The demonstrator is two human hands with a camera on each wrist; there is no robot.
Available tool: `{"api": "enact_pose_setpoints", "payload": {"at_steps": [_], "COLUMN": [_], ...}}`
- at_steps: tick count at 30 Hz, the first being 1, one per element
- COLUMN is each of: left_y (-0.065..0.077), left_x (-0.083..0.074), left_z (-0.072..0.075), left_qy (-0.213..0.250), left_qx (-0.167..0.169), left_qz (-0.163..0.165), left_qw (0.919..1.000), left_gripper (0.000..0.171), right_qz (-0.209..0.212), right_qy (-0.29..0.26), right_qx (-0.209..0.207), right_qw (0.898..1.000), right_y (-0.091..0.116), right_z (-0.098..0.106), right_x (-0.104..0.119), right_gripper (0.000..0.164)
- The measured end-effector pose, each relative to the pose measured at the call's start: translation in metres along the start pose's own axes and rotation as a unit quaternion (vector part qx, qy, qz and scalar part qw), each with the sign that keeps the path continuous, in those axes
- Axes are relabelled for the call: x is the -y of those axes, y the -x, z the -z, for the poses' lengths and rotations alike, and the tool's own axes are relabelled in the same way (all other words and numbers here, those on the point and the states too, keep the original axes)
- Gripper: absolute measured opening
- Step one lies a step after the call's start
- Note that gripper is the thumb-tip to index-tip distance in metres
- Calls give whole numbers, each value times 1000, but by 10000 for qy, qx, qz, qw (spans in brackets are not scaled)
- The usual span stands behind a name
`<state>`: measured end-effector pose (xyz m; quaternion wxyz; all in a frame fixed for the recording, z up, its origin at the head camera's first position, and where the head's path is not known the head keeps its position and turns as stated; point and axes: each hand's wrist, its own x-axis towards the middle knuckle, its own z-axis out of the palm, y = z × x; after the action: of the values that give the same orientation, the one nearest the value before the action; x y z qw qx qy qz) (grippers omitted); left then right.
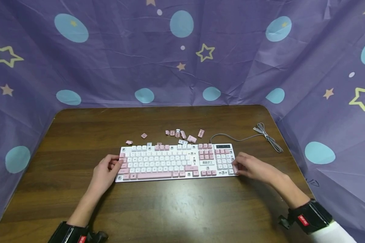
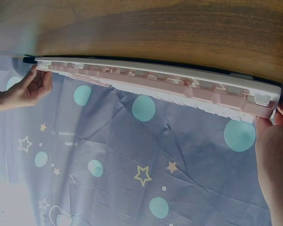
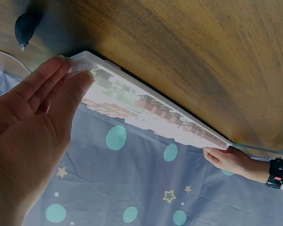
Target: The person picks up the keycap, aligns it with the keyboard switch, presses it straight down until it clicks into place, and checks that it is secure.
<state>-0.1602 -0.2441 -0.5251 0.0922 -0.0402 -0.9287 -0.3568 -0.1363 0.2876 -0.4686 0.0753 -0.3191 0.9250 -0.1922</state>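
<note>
A white-and-pink keyboard (image 1: 158, 164) lies on the wooden table, a few switches bare where keycaps are off. My left hand (image 1: 106, 171) holds its left end, thumb over the pink keys and fingers at the side edge. At the opposite end my right hand (image 1: 253, 167) grips the right edge beside the number pad. The right wrist view shows the right thumb on top of the keyboard (image 3: 151, 108) and the fingers along its outer edge. In the left wrist view the keyboard (image 2: 155, 81) spans between both hands, seen along its front side.
Several loose pink and white keycaps (image 1: 192, 138) lie scattered behind the keyboard. A grey cable (image 1: 235, 138) runs from its back edge to a tied bundle at the right. The brown table (image 1: 170, 209) borders a purple patterned cloth (image 1: 115, 67) at the back and sides.
</note>
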Motion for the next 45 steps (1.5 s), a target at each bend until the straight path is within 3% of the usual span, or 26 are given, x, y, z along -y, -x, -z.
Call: {"api": "enact_pose_setpoints", "payload": {"at_steps": [37, 45], "left_y": [-1, -1], "left_x": [2, 3], "left_z": [-3, -2], "left_qy": [31, -13], "left_qx": [-27, -13], "left_qz": [0, -17], "left_qw": [10000, 10000], "left_gripper": [22, 24], "right_qz": [-152, -305], "right_qy": [285, 684], "right_qx": [220, 425], "right_qw": [9992, 9963], "right_y": [-6, -9], "right_z": [3, 5], "right_x": [8, 17], "right_gripper": [21, 18]}}
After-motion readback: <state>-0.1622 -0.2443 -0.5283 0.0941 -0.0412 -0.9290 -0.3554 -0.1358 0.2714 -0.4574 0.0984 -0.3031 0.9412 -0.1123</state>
